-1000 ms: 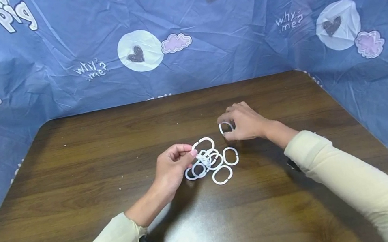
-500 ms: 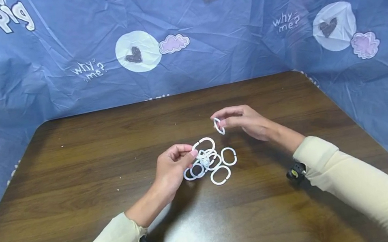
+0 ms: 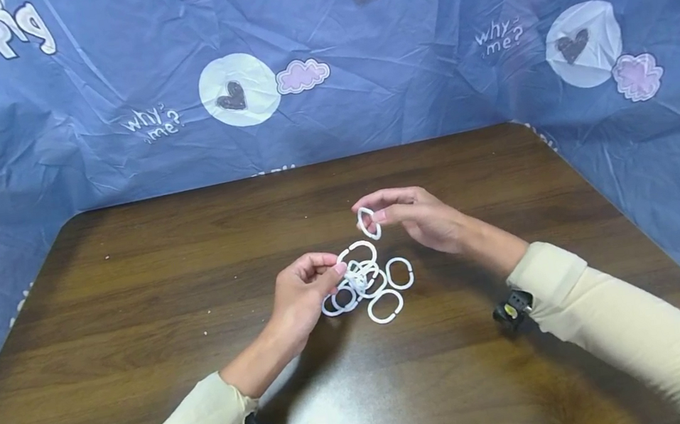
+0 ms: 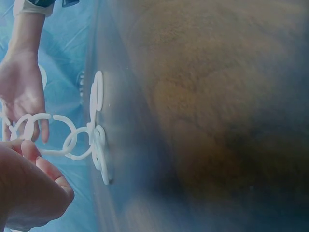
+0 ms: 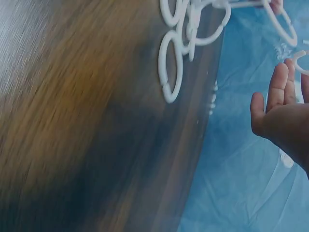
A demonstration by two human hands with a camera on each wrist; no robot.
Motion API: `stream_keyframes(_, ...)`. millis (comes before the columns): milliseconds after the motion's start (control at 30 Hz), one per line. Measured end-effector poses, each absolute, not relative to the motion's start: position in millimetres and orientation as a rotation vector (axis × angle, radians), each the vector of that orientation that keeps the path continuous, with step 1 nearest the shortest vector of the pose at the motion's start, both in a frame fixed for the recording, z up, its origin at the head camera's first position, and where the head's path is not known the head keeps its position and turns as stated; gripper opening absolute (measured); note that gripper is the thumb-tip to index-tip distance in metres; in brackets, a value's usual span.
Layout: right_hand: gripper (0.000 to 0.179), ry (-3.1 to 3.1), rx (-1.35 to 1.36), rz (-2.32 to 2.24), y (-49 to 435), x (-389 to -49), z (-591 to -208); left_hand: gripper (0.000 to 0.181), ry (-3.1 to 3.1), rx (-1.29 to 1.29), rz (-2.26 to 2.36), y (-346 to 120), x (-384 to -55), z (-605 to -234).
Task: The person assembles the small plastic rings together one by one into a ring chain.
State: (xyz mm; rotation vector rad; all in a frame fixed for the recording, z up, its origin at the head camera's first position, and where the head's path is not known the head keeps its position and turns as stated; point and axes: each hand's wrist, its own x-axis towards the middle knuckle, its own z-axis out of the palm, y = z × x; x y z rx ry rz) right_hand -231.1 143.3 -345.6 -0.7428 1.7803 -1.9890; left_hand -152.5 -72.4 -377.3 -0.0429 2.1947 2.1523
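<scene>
White plastic C-shaped rings, like shower curtain rings, lie mid-table. My left hand [image 3: 299, 292] pinches one ring [image 3: 375, 253] between thumb and forefinger at the pile's upper left. In the left wrist view, linked rings [image 4: 74, 133] run from this hand down to those on the table. Just above and to the right, my right hand [image 3: 421, 221] holds a single ring [image 3: 375, 237] up by thumb and fingers, apart from the chain in the head view. Several other rings overlap in a heap below the left fingers.
Two rings lie right of the heap, one loose ring [image 3: 412, 272] farther back and another ring [image 3: 400, 301] nearer me. The brown wooden table [image 3: 191, 260] ends at a blue printed cloth [image 3: 366, 115] behind and at the sides.
My right hand has lifted its ring, turned it and carried it left, closer to the left hand. The left hand and the pile stay nearly still.
</scene>
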Motion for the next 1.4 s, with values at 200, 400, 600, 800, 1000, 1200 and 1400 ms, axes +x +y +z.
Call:
stream_keyframes(200,0.041,1.821,-0.796,-1.939,129.1,-222.6,-343.6,0.013,2.184,-0.047,2.145,-72.0,-152.2,-376.2)
stream_keyframes(400,0.041,1.896,-0.778,-1.885,120.5,-217.2,-341.4,0.013,2.198,-0.033,2.13,-71.8,-152.3,-377.1)
stream_keyframes(600,0.04,2.037,-0.794,-1.766,118.2,-213.4,-341.5,0.013,2.205,-0.044,2.116,-71.4,-151.3,-378.4)
stream_keyframes(800,0.04,2.103,-0.798,-1.688,118.0,-210.3,-341.5,0.013,2.21,-0.052,2.105,-71.5,-150.8,-380.3)
stream_keyframes(1000,0.04,2.133,-0.726,-1.673,118.3,-210.0,-342.7,0.013,2.202,-0.045,2.108,-71.1,-150.8,-380.5)
stream_keyframes(1200,0.038,2.047,-0.671,-1.758,119.4,-210.0,-346.4,0.014,2.222,-0.054,2.093,-70.8,-150.9,-379.3)
stream_keyframes(1400,0.04,1.992,-0.638,-1.814,119.3,-209.4,-349.0,0.013,2.246,-0.061,2.087,-70.8,-150.4,-378.8)
